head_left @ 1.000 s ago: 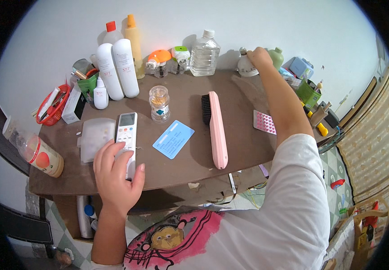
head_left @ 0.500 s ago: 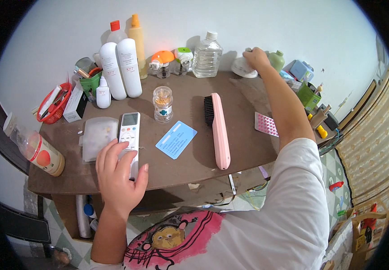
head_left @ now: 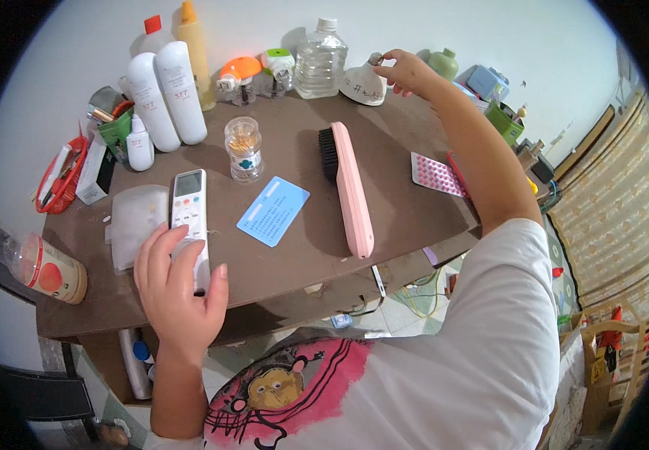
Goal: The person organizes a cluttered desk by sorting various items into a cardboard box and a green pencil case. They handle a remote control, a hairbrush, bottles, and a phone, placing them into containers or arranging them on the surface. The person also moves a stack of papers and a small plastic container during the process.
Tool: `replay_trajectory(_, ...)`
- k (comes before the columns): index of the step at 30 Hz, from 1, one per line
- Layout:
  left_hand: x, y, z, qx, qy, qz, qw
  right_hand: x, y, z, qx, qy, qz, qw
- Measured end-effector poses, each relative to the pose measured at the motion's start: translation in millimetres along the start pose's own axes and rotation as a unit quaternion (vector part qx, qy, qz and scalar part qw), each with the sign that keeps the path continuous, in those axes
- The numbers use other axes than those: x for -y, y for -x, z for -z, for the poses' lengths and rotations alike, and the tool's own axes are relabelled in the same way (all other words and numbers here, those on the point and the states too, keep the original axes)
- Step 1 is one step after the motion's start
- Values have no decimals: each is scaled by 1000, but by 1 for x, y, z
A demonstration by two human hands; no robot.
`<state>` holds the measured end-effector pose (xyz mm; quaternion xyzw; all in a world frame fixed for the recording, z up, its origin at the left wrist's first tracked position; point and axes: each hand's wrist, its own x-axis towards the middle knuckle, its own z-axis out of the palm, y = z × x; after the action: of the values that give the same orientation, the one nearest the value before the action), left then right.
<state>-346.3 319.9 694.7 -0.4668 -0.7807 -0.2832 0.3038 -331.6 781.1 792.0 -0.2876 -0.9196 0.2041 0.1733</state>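
At the back of the desk, my right hand [head_left: 407, 72] pinches the grey knob-like top of a squat white container [head_left: 362, 85] with dark handwriting on its side. It leans a little; whether its base touches the desk I cannot tell. My left hand [head_left: 178, 281] lies with spread fingers over a white remote control [head_left: 191, 199], fingertips on its buttons, not gripping it. Beside the remote is a translucent flat case [head_left: 137, 225]. A blue card [head_left: 273, 211], a pink hairbrush [head_left: 353, 199] with black bristles and a small clear jar of toothpicks [head_left: 245, 150] are between my hands.
A clear bottle [head_left: 320, 64], plug-in vaporizers [head_left: 240, 79] and white bottles [head_left: 182, 94] line the wall. At left are a red basket [head_left: 62, 176] and a jar with a peach label [head_left: 54, 270]. A pink pill blister pack [head_left: 437, 174] lies near my right forearm.
My view has shifted, so the desk sits further left. My right hand has moved the white container slightly toward the clear bottle, and its written side now shows. My left hand stays at the remote.
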Motion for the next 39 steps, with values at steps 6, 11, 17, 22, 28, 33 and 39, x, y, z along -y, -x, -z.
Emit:
replay_trajectory(6,0,1,-1,-4,3,-13,1000,-13,94,32,94,165,59,980)
replay_trajectory(11,2,3,-2,-22,-10,-35,999,-4,173,22,203,235,97,946)
replay_trajectory(17,1,2,-1,-19,-1,-53,998,8,181,6,140,255,85,953)
replay_trajectory(22,1,3,3,-15,33,-57,998,-21,154,0,10,139,164,977)
replay_trajectory(28,3,6,5,-18,45,-77,996,16,148,4,-198,-103,65,973)
replay_trajectory(33,8,6,6,-7,93,-84,992,75,194,-12,-341,-283,149,884)
replay_trajectory(39,-15,10,27,-32,206,-182,961,128,295,-50,-173,-167,532,812)
